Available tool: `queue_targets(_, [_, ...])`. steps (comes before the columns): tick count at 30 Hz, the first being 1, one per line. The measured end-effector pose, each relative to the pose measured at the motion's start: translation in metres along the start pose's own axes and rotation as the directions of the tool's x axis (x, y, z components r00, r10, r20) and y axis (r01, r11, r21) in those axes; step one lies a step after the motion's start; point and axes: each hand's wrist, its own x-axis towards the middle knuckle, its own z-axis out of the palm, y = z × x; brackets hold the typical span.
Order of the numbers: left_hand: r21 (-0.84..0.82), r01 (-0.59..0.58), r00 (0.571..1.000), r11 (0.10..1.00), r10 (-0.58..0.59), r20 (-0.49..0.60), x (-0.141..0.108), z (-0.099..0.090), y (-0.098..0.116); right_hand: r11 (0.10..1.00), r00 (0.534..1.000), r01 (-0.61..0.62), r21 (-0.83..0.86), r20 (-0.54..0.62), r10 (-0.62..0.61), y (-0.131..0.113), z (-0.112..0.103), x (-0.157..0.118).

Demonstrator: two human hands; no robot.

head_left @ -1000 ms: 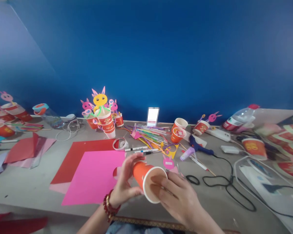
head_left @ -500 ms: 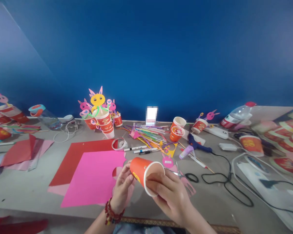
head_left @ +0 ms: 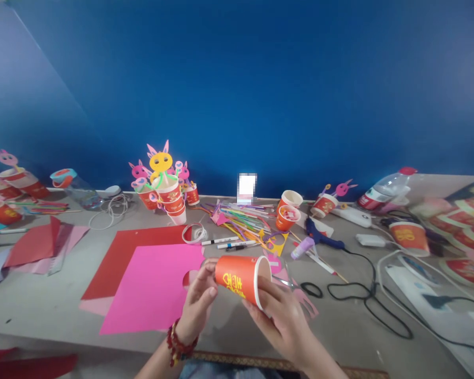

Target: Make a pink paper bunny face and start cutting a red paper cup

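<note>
An orange-red paper cup [head_left: 233, 279] with yellow lettering lies tilted in the air above the table, its white rim turned to the right. My right hand [head_left: 284, 316] grips it at the rim, with fingers inside the mouth and the thumb underneath on the outside. My left hand [head_left: 197, 302], with a beaded bracelet at the wrist, is beside the cup's base, thumb apart from it and fingers spread. Whether those fingertips touch the base I cannot tell. Behind the cup lie a pink paper cutout [head_left: 275, 262] and scissors [head_left: 286, 282], partly hidden.
Pink paper [head_left: 150, 295] lies over red paper [head_left: 106, 268] at left. Markers [head_left: 237, 245], a pile of pipe cleaners [head_left: 240, 218] and a glue gun [head_left: 319, 234] lie farther back. Decorated cups [head_left: 169, 196] stand near the wall. Cables [head_left: 371, 289] and a power strip [head_left: 430, 300] occupy the right.
The cup has turned so that more of its yellow lettering shows, and its mouth faces more to the right. My left thumb has come away from the cup's side.
</note>
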Motion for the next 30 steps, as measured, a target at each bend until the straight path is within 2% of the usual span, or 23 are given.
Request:
queue_targets(3, [0.058, 0.022, 1.0, 0.998, -0.022, -0.015, 0.003, 0.005, -0.002, 0.995, 0.998, 0.015, -0.101, 0.063, -0.009, -0.005, 0.002, 0.003])
queue_targets(5, [0.027, 0.044, 0.998, 0.999, -0.043, -0.034, 0.006, 0.007, -0.003, 0.992, 0.996, 0.0, -0.124, 0.092, 0.011, -0.007, 0.004, 0.005])
queue_targets(7, [-0.015, 0.07, 0.996, 0.997, -0.07, -0.057, 0.008, 0.006, -0.005, 0.992, 0.991, -0.055, -0.112, 0.115, 0.068, -0.01, 0.006, 0.008])
queue_targets(9, [-0.024, 0.072, 0.994, 0.997, -0.073, -0.076, 0.009, 0.005, -0.005, 0.983, 0.972, -0.172, -0.061, 0.151, 0.18, -0.012, 0.004, 0.01])
queue_targets(11, [0.012, 0.038, 0.995, 0.999, -0.037, -0.093, 0.009, 0.004, -0.004, 0.938, 0.912, -0.338, 0.071, 0.271, 0.308, -0.013, -0.002, 0.01])
queue_targets(14, [0.132, -0.045, 0.993, 0.99, 0.058, -0.102, 0.008, 0.001, -0.001, 0.745, 0.761, -0.589, 0.314, 0.525, 0.38, -0.012, -0.016, 0.008])
queue_targets(15, [0.176, -0.073, 0.991, 0.982, 0.091, -0.097, 0.007, 0.0, 0.0, 0.684, 0.737, -0.632, 0.364, 0.555, 0.386, -0.011, -0.02, 0.007])
queue_targets(16, [0.214, -0.099, 0.989, 0.972, 0.12, -0.087, 0.006, -0.001, 0.001, 0.648, 0.742, -0.641, 0.41, 0.546, 0.388, -0.01, -0.023, 0.006])
queue_targets(19, [0.282, -0.176, 0.98, 0.943, 0.196, -0.042, 0.002, -0.002, 0.004, 0.582, 0.806, -0.588, 0.562, 0.466, 0.365, -0.006, -0.021, 0.001])
queue_targets(20, [0.293, -0.199, 0.976, 0.935, 0.217, -0.028, 0.0, -0.002, 0.005, 0.54, 0.812, -0.583, 0.607, 0.468, 0.349, -0.005, -0.018, -0.001])
queue_targets(23, [0.325, -0.252, 0.964, 0.912, 0.267, 0.001, -0.003, -0.003, 0.01, 0.405, 0.778, -0.628, 0.664, 0.529, 0.338, -0.001, -0.006, -0.01])
queue_targets(25, [0.374, -0.325, 0.944, 0.868, 0.321, 0.075, -0.002, -0.004, 0.014, 0.394, 0.771, -0.636, 0.664, 0.522, 0.366, 0.002, 0.001, -0.016])
queue_targets(28, [0.457, -0.522, 0.853, 0.72, 0.432, 0.293, 0.002, -0.006, 0.019, 0.447, 0.781, -0.623, 0.643, 0.481, 0.397, 0.003, 0.008, -0.021])
queue_targets(30, [0.492, -0.606, 0.795, 0.625, 0.465, 0.39, 0.004, -0.006, 0.021, 0.474, 0.785, -0.619, 0.626, 0.474, 0.4, 0.003, 0.011, -0.022])
